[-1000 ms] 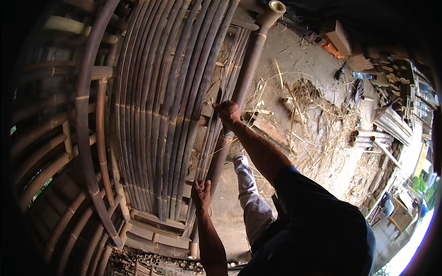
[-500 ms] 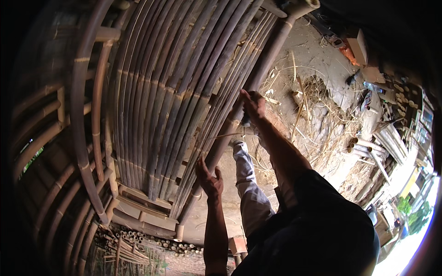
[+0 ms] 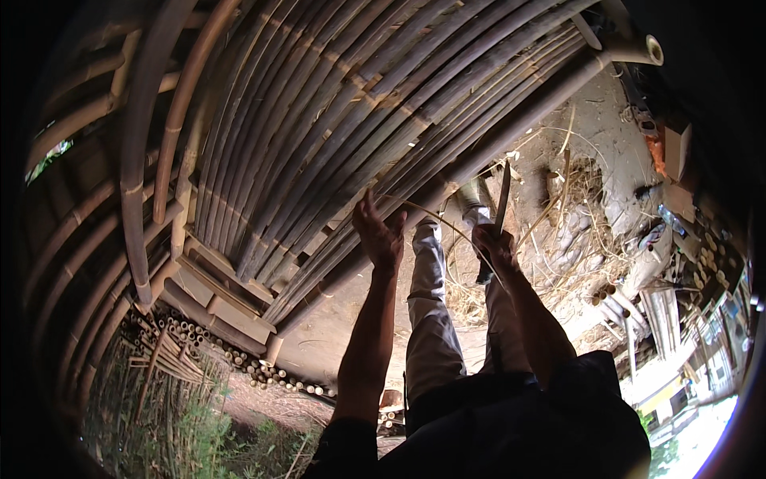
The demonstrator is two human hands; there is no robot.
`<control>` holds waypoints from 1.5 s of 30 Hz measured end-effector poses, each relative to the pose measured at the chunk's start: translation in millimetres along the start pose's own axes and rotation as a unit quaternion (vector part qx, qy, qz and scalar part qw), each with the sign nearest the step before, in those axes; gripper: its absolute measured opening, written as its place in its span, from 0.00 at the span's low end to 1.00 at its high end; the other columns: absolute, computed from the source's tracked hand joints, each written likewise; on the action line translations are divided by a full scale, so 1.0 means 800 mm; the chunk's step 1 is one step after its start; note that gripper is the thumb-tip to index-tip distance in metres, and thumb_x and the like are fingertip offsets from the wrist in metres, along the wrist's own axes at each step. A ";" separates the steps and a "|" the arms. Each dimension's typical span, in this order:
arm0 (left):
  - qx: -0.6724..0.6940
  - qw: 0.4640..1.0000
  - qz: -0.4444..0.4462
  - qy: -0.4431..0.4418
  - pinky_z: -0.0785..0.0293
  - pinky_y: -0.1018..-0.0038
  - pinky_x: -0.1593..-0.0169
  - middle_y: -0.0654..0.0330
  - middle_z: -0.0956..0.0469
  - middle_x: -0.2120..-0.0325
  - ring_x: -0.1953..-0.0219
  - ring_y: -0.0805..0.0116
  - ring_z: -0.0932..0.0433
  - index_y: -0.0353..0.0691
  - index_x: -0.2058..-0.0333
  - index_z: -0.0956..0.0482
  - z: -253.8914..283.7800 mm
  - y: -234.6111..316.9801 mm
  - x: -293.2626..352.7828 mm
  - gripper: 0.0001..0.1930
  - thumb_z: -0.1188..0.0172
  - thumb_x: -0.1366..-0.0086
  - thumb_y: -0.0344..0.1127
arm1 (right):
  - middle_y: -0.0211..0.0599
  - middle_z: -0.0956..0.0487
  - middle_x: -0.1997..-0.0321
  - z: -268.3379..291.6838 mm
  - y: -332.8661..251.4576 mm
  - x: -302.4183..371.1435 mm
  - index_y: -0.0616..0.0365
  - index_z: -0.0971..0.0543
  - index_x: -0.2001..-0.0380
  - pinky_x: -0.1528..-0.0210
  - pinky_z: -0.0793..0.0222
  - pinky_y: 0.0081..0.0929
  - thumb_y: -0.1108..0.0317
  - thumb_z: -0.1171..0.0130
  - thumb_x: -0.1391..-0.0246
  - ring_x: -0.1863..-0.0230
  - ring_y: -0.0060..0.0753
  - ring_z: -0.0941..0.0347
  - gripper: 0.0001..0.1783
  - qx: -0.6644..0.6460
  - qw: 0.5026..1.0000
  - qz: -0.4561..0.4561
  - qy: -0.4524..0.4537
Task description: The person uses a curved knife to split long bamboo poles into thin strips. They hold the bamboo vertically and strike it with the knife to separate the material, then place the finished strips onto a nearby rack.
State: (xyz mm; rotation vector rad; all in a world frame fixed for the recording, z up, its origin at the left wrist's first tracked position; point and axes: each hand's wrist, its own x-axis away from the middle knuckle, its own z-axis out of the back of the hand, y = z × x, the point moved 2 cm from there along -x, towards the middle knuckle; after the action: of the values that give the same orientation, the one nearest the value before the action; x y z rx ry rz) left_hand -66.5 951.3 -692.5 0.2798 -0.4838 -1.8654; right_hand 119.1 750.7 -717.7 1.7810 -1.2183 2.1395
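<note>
Wide slats lie side by side from 11 to 12 o'clock; that part looks mostly laid. Narrow slats run next to the front pole, which slants from 8 towards 2 o'clock. They seem in place too, though narrow gaps show between the two groups near their 8 o'clock ends.

Thin strip bows between your hands, not wound round anything you can see; judge that part unfinished.

Left hand: fingers spread, over the pole's edge, near the strip's 10 o'clock end. Whether it touches strip or slats, can't tell. Right hand, about 3 o'clock from the left: fingers clamped on a knife, blade pointing to 12.

Hard to make out: whether your right fingers pinch the strip as well; its lower end fades against your forearm. Your grip covers most of the knife's handle. Slats' far ends run off at 12; the frame's 9 o'clock side sinks into shadow.
</note>
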 end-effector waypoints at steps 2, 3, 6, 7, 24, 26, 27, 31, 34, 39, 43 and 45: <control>-0.001 0.997 -0.077 -0.017 0.34 0.56 0.45 0.50 0.31 0.50 0.49 0.50 0.30 0.42 0.54 0.25 -0.007 -0.017 -0.015 0.22 0.33 0.42 0.48 | 0.27 0.24 0.79 0.009 0.011 -0.005 0.59 0.18 0.60 0.76 0.34 0.21 0.56 0.35 0.45 0.80 0.19 0.29 0.18 0.018 1.000 -0.001 -0.017; 0.001 0.993 -0.117 -0.027 0.35 0.57 0.43 0.52 0.29 0.51 0.48 0.52 0.30 0.44 0.56 0.23 -0.012 -0.023 -0.021 0.19 0.35 0.40 0.48 | 0.27 0.24 0.79 0.020 0.022 -0.009 0.59 0.18 0.61 0.76 0.34 0.21 0.56 0.35 0.45 0.80 0.19 0.29 0.17 0.032 0.999 -0.018 0.004; -0.059 0.992 -0.074 -0.080 0.38 0.53 0.43 0.58 0.23 0.62 0.51 0.58 0.28 0.46 0.66 0.21 -0.024 -0.025 -0.011 0.09 0.39 0.37 0.44 | 0.25 0.25 0.80 0.031 0.027 -0.013 0.56 0.18 0.62 0.78 0.35 0.22 0.57 0.35 0.45 0.82 0.19 0.31 0.15 0.048 0.998 -0.019 0.027; -0.086 0.991 -0.055 -0.092 0.39 0.52 0.42 0.59 0.23 0.64 0.52 0.59 0.27 0.46 0.67 0.21 -0.026 -0.021 -0.003 0.08 0.39 0.37 0.43 | 0.24 0.26 0.81 0.030 0.013 -0.004 0.56 0.18 0.64 0.79 0.37 0.22 0.58 0.34 0.46 0.84 0.19 0.33 0.14 0.032 0.999 0.014 0.014; 0.099 0.983 0.138 0.065 0.38 0.52 0.39 0.35 0.37 0.43 0.40 0.38 0.38 0.27 0.41 0.39 -0.045 -0.041 0.096 0.36 0.46 0.33 0.54 | 0.27 0.32 0.79 0.240 0.063 0.093 0.51 0.43 0.35 0.79 0.36 0.26 0.77 0.33 0.58 0.80 0.23 0.35 0.47 0.262 0.950 -0.098 0.141; -0.154 0.973 0.113 0.126 0.39 0.47 0.39 0.38 0.41 0.37 0.33 0.39 0.44 0.32 0.35 0.42 -0.053 -0.104 0.073 0.37 0.55 0.30 0.59 | 0.26 0.32 0.75 0.268 0.046 0.098 0.50 0.48 0.32 0.71 0.36 0.24 0.79 0.36 0.59 0.74 0.22 0.35 0.51 0.302 0.942 0.005 0.150; -0.184 0.959 0.216 -0.013 0.42 0.43 0.37 0.42 0.47 0.33 0.29 0.43 0.52 0.39 0.33 0.45 -0.056 -0.119 0.070 0.39 0.60 0.30 0.64 | 0.22 0.33 0.78 0.284 0.032 0.087 0.51 0.50 0.30 0.71 0.36 0.19 0.83 0.38 0.58 0.77 0.18 0.36 0.53 0.307 0.935 0.104 0.144; -0.116 0.947 0.276 -0.120 0.56 0.24 0.42 0.54 0.52 0.30 0.28 0.44 0.62 0.56 0.32 0.44 -0.071 -0.173 0.081 0.37 0.65 0.33 0.71 | 0.51 0.32 0.36 0.294 -0.137 0.016 0.54 0.45 0.30 0.43 0.32 0.38 0.78 0.38 0.51 0.46 0.47 0.28 0.45 0.534 0.777 0.303 0.138; -0.062 0.921 0.341 -0.179 0.63 0.22 0.41 0.56 0.54 0.30 0.28 0.44 0.65 0.63 0.33 0.45 -0.075 -0.177 0.062 0.40 0.65 0.38 0.77 | 0.52 0.28 0.63 0.298 -0.260 -0.064 0.47 0.37 0.35 0.61 0.31 0.47 0.74 0.38 0.53 0.63 0.55 0.28 0.40 0.658 0.673 0.240 0.240; -0.091 0.892 0.372 -0.241 0.59 0.20 0.43 0.55 0.56 0.29 0.27 0.45 0.67 0.67 0.31 0.50 -0.066 -0.204 0.060 0.44 0.65 0.42 0.80 | 0.57 0.24 0.51 0.170 -0.467 -0.176 0.21 0.47 0.32 0.56 0.24 0.52 0.69 0.44 0.49 0.53 0.55 0.22 0.45 0.776 0.587 0.165 0.162; -0.071 0.884 0.393 -0.243 0.61 0.21 0.43 0.52 0.56 0.30 0.28 0.41 0.68 0.63 0.32 0.45 -0.056 -0.194 0.053 0.43 0.60 0.40 0.78 | 0.57 0.25 0.47 0.157 -0.480 -0.221 0.15 0.52 0.31 0.57 0.22 0.49 0.69 0.41 0.50 0.51 0.53 0.22 0.49 0.785 0.570 0.119 0.211; -0.080 0.884 0.394 -0.238 0.61 0.21 0.43 0.52 0.55 0.30 0.28 0.38 0.66 0.64 0.32 0.44 -0.060 -0.195 0.056 0.42 0.59 0.41 0.78 | 0.57 0.26 0.45 0.167 -0.486 -0.226 0.17 0.50 0.31 0.57 0.22 0.47 0.68 0.40 0.50 0.51 0.54 0.23 0.48 0.798 0.574 0.098 0.159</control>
State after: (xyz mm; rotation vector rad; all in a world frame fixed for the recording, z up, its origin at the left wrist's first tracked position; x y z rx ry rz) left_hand -192.8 944.1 -804.8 -0.4535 -0.6481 -1.1350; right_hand 489.5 1001.2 -679.4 1.0229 1.2761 3.7147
